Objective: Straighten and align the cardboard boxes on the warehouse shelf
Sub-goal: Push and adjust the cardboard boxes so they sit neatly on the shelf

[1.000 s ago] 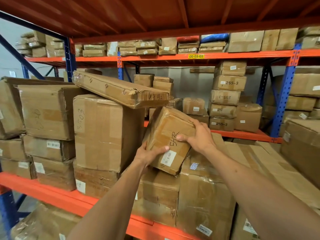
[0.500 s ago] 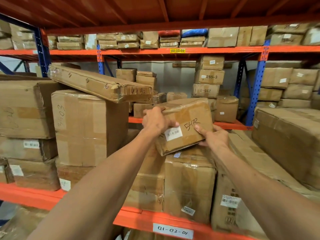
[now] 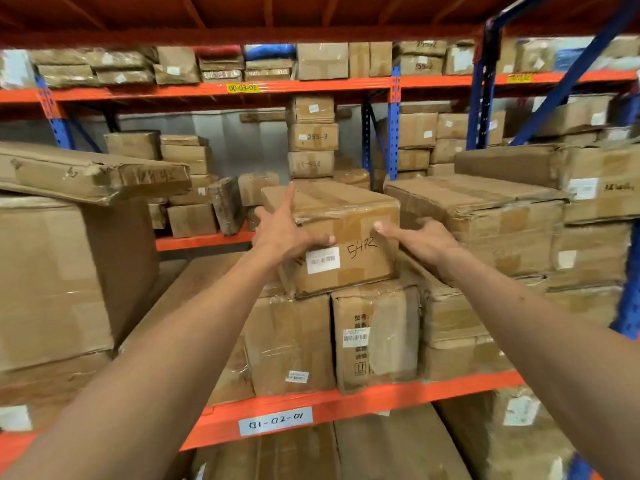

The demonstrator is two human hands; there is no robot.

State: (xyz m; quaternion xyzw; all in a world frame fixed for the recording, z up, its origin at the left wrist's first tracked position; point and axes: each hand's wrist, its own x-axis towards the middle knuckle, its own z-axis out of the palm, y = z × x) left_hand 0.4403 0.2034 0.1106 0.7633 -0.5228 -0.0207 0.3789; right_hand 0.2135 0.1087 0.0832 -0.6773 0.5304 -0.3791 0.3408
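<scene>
The small cardboard box marked 5472 [image 3: 360,271] rests nearly level on top of two upright taped boxes [image 3: 291,344] [image 3: 375,337] on the orange shelf [image 3: 363,401]. My left hand [image 3: 282,233] holds its upper left corner, thumb on the front face above the barcode label, index finger pointing along the top. My right hand [image 3: 424,240] grips the box's right side, thumb on the front edge and fingers hidden behind it.
A big box [image 3: 52,282] with a long flat crushed box [image 3: 93,173] lying askew on it stands to the left. Wide stacked boxes [image 3: 491,220] press close on the right. A blue upright [image 3: 628,306] is at the far right. More racks of boxes fill the background.
The 5472 box was tilted in the air; it has gone down and level onto the two upright boxes. The view has shifted right and closer.
</scene>
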